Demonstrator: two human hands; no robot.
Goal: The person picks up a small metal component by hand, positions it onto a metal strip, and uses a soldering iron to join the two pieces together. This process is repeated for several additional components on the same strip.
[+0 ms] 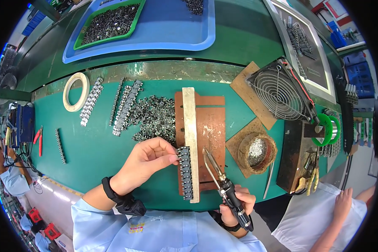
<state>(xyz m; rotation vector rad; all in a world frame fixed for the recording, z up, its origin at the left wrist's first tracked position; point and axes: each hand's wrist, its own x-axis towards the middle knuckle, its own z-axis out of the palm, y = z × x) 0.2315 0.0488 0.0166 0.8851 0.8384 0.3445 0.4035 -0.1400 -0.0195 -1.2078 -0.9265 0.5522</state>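
Left hand curled, thumb and fingertips pinched on the far end of a strip of small dark components, pressed against the left side of a pale upright bar on the brown jig board. Strip near centre of the green bench, running near-to-far, near end close to the bench edge.

Right hand closed in a full fist round the black handle of a soldering iron; tip aimed far and left, just right of the pale bar, apart from the strip. Contact of tip with the board not resolvable at this angle; probably hovering.

Surroundings: loose heap of grey components left of the jig; 3 or so loaded strips beyond it; tape roll far left; red-handled cutters at left edge. Right of jig: round pot of silvery solder or dross, caged fan, green wire spool, tweezers. Far side: blue tray holding a green tray of parts. Another person's hand at lower right.

Judgement for good work: strip kept flat and tight to the bar with steady fingertip pressure, fingers clear of the hot tip; iron brought in low, joint by joint, brief dwell on each lead to avoid bridging.
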